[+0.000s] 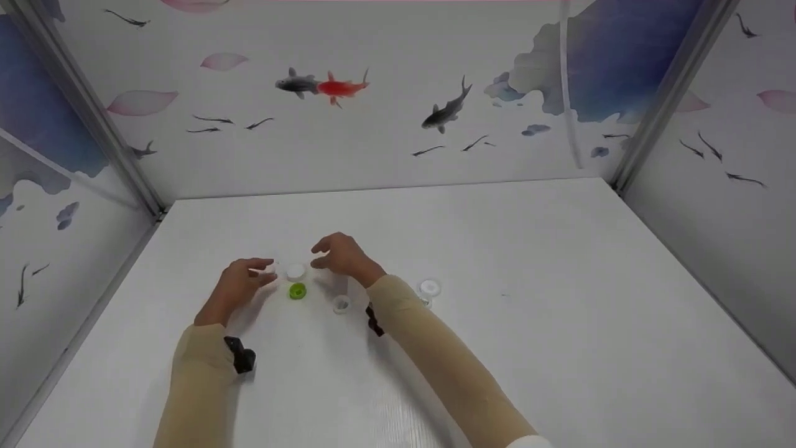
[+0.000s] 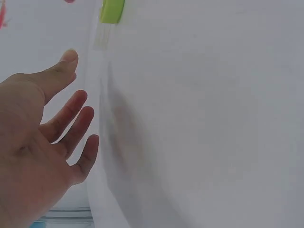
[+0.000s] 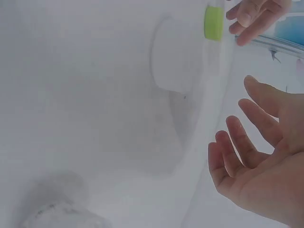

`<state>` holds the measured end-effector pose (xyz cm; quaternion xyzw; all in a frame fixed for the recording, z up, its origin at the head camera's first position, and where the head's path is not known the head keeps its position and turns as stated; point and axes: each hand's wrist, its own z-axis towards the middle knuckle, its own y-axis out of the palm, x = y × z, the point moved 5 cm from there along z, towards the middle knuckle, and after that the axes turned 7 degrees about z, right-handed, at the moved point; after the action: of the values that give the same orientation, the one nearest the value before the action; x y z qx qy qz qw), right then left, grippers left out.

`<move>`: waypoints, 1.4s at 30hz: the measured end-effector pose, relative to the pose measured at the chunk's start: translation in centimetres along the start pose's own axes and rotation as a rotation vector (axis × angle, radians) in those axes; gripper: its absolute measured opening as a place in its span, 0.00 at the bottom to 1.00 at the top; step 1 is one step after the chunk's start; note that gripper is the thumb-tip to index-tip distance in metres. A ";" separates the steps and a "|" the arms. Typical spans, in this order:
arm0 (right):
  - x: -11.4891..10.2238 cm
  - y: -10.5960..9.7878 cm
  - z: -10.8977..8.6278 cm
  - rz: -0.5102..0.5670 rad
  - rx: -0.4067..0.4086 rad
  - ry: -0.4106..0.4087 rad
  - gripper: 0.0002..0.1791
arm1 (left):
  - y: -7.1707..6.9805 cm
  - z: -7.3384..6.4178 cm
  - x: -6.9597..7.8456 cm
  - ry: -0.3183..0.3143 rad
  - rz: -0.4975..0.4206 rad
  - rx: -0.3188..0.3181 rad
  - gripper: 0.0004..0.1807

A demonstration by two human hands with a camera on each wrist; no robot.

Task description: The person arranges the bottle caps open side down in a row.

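Between left hand [image 1: 239, 283] and right hand [image 1: 343, 255], both loosely spread, one white cap [image 1: 296, 271] and one green cap [image 1: 298, 290] are set; rightward, one white cup [image 1: 341, 304] and one white disc [image 1: 430, 287] are seen.

Dim, greyish light fills the head view, with soft shadows on the table [image 1: 559, 348] beside both sleeves [image 1: 448, 348]. In the hazy left wrist view, a blurred shadow spreads beside the left hand [image 2: 38, 133]. Near the right hand [image 3: 266, 161], a white container [image 3: 173, 57] looks washed out; farther off, another white object [image 3: 61, 217] is out of focus.
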<state>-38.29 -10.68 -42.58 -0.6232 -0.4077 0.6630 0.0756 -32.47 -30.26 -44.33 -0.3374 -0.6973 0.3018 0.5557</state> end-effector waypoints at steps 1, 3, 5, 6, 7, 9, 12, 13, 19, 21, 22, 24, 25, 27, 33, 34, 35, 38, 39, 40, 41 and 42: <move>-0.1 -0.1 -0.2 0.010 -0.002 0.001 0.20 | -0.3 -0.2 0.0 0.013 0.002 0.006 0.29; -0.2 -0.1 -0.5 0.029 -0.005 0.007 0.20 | -0.7 -0.5 0.1 0.042 0.003 0.022 0.28; -0.2 0.0 -0.9 0.047 -0.004 0.016 0.20 | -0.9 -0.7 0.2 0.072 0.007 0.037 0.28; -0.2 0.1 -1.1 0.054 -0.003 0.016 0.20 | -0.9 -0.9 0.3 0.086 0.012 0.042 0.28; -0.2 0.2 -1.2 0.059 -0.002 0.014 0.20 | -1.0 -1.0 0.3 0.097 0.014 0.046 0.27; -0.3 0.4 -1.6 0.070 0.000 0.004 0.20 | -0.9 -1.2 0.3 0.112 0.020 0.048 0.27; -0.6 0.8 -2.0 0.095 0.001 -0.016 0.20 | -0.6 -1.5 0.2 0.130 0.019 0.048 0.27; -0.6 0.9 -2.1 0.105 0.002 -0.019 0.20 | -0.5 -1.5 0.1 0.134 0.015 0.046 0.28; -0.4 1.8 -2.5 0.151 0.019 0.013 0.19 | 0.8 -1.5 -0.4 0.133 -0.043 0.015 0.28; -0.1 2.2 -2.5 0.164 0.023 0.013 0.18 | 1.1 -1.5 -0.5 0.135 -0.057 0.011 0.28; 0.0 2.3 -2.5 0.170 0.024 0.015 0.18 | 1.2 -1.5 -0.4 0.136 -0.062 0.010 0.27; 0.2 2.6 -2.5 0.184 0.024 0.025 0.19 | 1.4 -1.4 -0.3 0.142 -0.065 0.007 0.27; 0.3 2.7 -2.5 0.190 0.023 0.029 0.19 | 1.5 -1.4 -0.3 0.146 -0.064 0.006 0.27; 0.5 3.0 -2.5 0.203 0.021 0.044 0.19 | 1.6 -1.4 -0.2 0.151 -0.063 0.000 0.26; 0.7 3.5 -2.5 0.226 0.015 0.085 0.20 | 2.0 -1.3 0.3 0.152 -0.044 -0.036 0.24; 0.7 3.5 -2.5 0.229 0.013 0.094 0.21 | 2.1 -1.3 0.4 0.146 -0.040 -0.040 0.23; 0.7 3.5 -2.5 0.232 0.011 0.104 0.21 | 2.1 -1.3 0.4 0.141 -0.035 -0.043 0.23; 0.8 3.6 -2.4 0.244 0.003 0.134 0.21 | 2.3 -1.1 0.5 0.132 -0.028 -0.052 0.24; 0.8 3.6 -2.4 0.244 0.002 0.141 0.20 | 2.4 -1.1 0.5 0.126 -0.026 -0.054 0.24; 0.8 3.6 -2.3 0.238 0.002 0.145 0.20 | 2.4 -1.0 0.5 0.120 -0.025 -0.055 0.24; 0.8 3.6 -2.2 0.233 0.003 0.149 0.20 | 2.5 -1.0 0.5 0.120 -0.026 -0.055 0.24; 0.8 3.6 -2.2 0.228 0.004 0.153 0.19 | 2.6 -0.9 0.6 0.120 -0.026 -0.053 0.24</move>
<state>-35.08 -11.60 -45.20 -0.7140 -0.3258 0.6189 0.0318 -31.33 -28.24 -45.88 -0.3605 -0.6747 0.2552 0.5913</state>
